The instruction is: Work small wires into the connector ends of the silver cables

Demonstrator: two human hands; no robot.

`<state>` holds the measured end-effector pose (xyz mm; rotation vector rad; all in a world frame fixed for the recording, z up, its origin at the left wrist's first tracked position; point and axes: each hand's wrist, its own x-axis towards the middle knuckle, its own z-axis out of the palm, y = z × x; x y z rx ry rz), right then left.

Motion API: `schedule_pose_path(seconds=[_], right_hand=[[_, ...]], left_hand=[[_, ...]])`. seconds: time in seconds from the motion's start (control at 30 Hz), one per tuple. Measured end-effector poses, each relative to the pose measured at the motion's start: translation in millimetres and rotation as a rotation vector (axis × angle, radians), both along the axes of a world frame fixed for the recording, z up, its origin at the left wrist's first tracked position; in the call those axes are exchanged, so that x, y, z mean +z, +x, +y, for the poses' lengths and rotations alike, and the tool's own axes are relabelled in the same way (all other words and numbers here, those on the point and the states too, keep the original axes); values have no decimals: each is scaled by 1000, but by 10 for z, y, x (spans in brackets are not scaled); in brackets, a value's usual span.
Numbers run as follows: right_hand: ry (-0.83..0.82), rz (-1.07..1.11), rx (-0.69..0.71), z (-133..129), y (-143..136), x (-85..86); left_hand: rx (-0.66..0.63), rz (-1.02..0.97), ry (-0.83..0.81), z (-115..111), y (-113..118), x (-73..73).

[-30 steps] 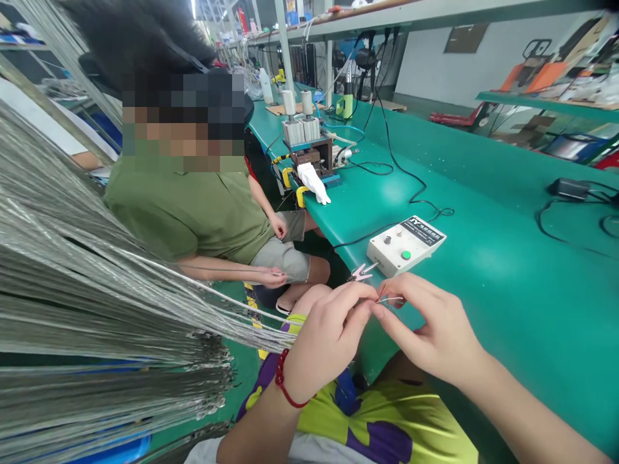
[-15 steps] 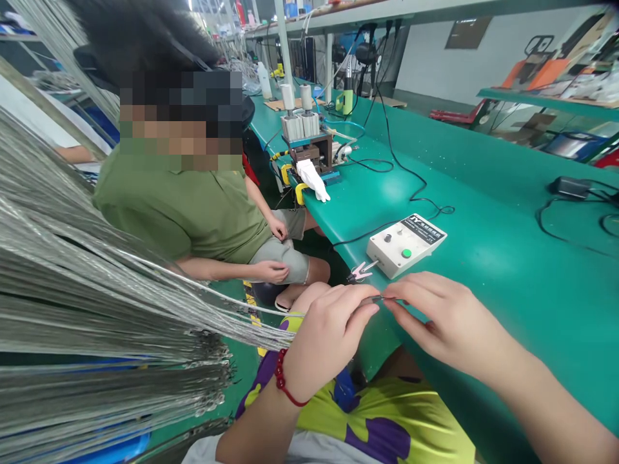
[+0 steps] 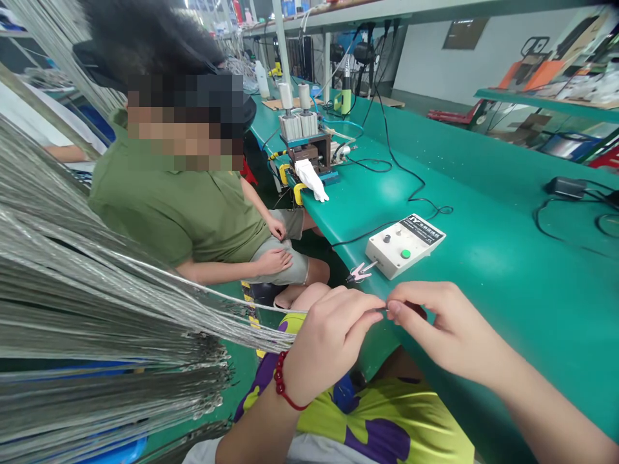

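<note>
My left hand (image 3: 333,335), with a red bead bracelet at the wrist, has thumb and forefinger pinched together. Grey braided cables (image 3: 246,325) run from the left to behind this hand, and it seems to grip the end of one. Its fingertips meet those of my right hand (image 3: 445,328), which pinches the thin tip poking out between them. My fingers mostly cover that tip. Just beyond the hands, on the green bench, lies a white control box (image 3: 405,248) with a green button and a dark knob. A small pink-handled clip (image 3: 360,273) sticks out of its near side.
A large bundle of grey cables (image 3: 97,283) hangs at left. Beside it sits a person in a green shirt (image 3: 193,225), hands on their lap. A clamped press (image 3: 309,145) with a white glove (image 3: 311,180) stands farther along the bench (image 3: 507,277). Black cords (image 3: 411,187) trail across it.
My right thumb has moved up against the forefinger at the tip, and the right hand has turned slightly. The dark sliver seen between my left fingers is now mostly covered.
</note>
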<state>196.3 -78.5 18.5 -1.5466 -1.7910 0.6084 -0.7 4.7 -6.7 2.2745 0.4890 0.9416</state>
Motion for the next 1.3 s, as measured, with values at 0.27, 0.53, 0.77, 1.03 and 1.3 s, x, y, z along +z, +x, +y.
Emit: schedule_pose_path(seconds=[0.27,0.53,0.77,1.03,1.3], right_hand=[[-271,432,12,79,71,-106],[-256,301,18,73,-11,-173],[134,-26,-112,17,-140,-134],[285,-112,-140,-13,-186,-175],[595,-636,-147,-156,-363,-44]], left_hand=[[-21,-42,76,-3,21,-41],[36,-95,74,22,59,-127],[70,-98,72,50,51,-132],[27,-185,29,16,92,-107],[48,-210,-101,-54,93,-39]])
